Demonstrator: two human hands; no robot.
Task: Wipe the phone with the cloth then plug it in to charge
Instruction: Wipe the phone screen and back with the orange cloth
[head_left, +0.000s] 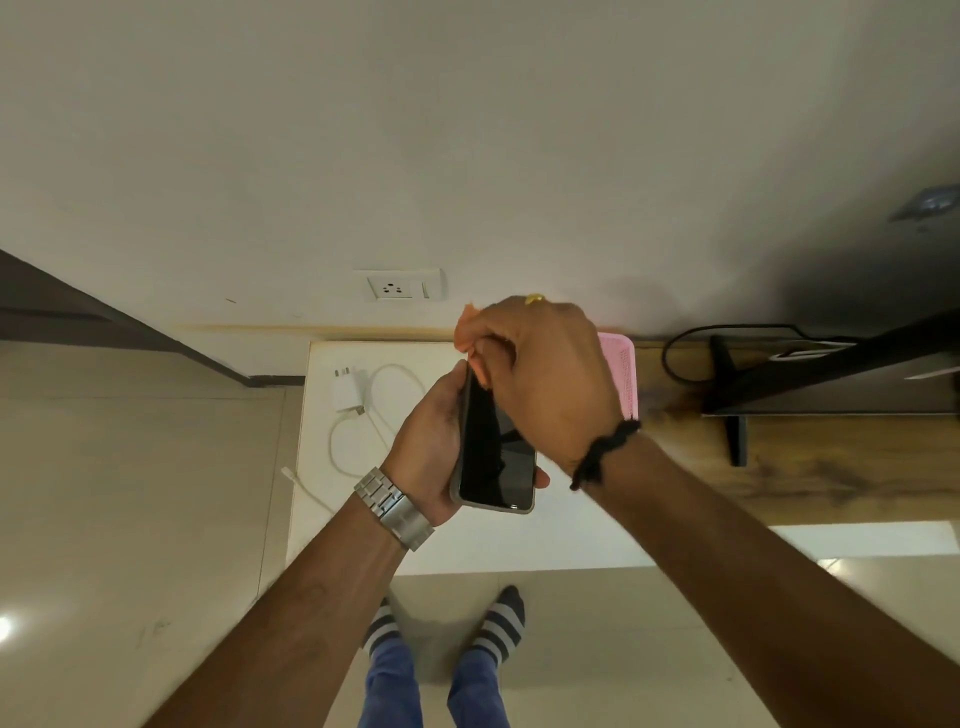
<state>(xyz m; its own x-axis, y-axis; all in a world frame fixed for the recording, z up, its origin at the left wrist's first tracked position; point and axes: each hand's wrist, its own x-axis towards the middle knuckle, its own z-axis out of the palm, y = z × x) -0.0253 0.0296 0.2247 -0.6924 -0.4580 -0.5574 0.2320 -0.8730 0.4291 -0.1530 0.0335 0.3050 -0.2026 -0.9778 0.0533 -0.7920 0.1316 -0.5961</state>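
Head view | left hand (426, 441) grips phone (496, 457) by its edges | right hand (540, 379) pinches cloth (467, 330) against phone's far end | wiping underway | charger (349, 387) and cable (363, 447) lie beyond left hand, unplugged | socket (397, 285) unused

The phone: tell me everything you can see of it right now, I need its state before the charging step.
The phone is a slim slab with a dark, glossy, unlit screen and a pale grey or silver rim with rounded corners. It is held in the air above the white table, tilted, its screen turned up and to the right. The left hand grips it from the left side and beneath. The right hand presses an orange cloth against its far end. No cable is plugged into it; its ports are not visible.
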